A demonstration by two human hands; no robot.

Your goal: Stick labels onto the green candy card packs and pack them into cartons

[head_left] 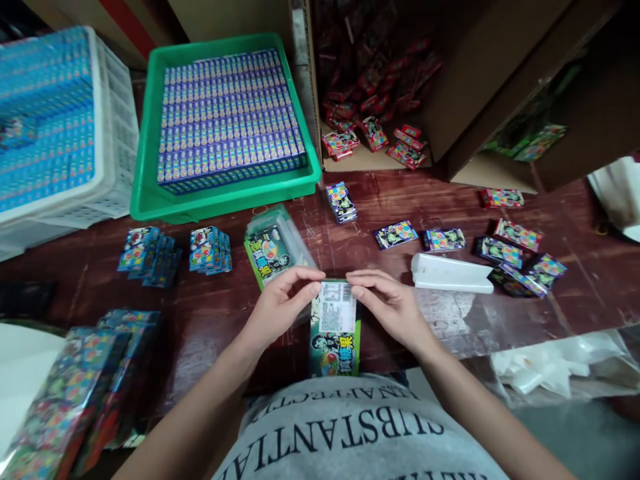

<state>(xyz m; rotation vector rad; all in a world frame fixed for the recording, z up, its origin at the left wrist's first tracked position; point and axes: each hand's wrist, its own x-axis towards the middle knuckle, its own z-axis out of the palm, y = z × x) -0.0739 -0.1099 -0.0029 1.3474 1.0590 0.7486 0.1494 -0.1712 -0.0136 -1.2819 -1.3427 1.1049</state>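
Observation:
A green candy packet (pixel 335 353) with a white barcode label (pixel 337 313) lies at the table's front edge, against my shirt. My left hand (pixel 287 300) pinches its upper left corner between thumb and fingers. At the upper right corner, my right hand (pixel 387 303) grips it the same way. Just beyond my left hand is a stack of similar clear and green packets (pixel 273 250). Small purple candy boxes (pixel 341 202) rest past my hands, and a white folded strip (pixel 450 273) lies to the right of my right hand.
A green tray (pixel 225 210) holds rows of purple boxes, beside a white crate (pixel 117 127) of blue boxes. Cardboard boxes stand behind, one with red boxes (pixel 373 133). Blue box stacks (pixel 210 250) and filled packets (pixel 65 400) are at left; loose boxes (pixel 500 252) lie right.

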